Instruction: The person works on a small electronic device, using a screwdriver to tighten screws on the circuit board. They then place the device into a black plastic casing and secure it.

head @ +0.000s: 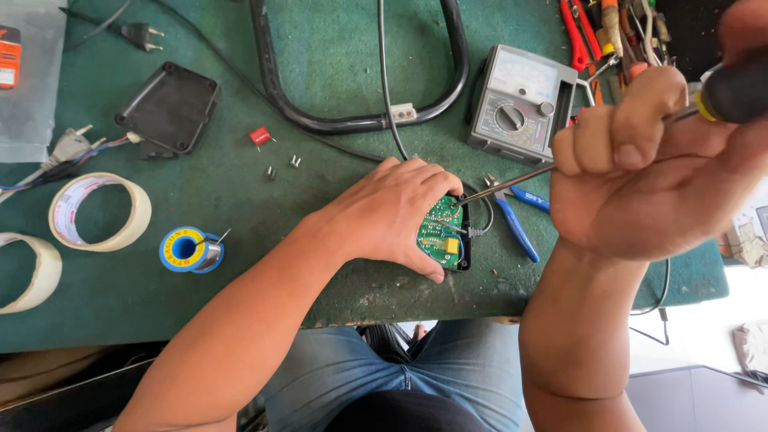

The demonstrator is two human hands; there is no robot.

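Firmly gripped: screwdriver (560, 164), circuit board (442, 232).

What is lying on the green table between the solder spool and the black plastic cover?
In the head view, nothing lies between the solder spool and the black plastic cover: only bare green table.

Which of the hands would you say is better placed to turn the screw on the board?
Right hand: it grips the screwdriver, tip on the green circuit board. Left hand steadies it.
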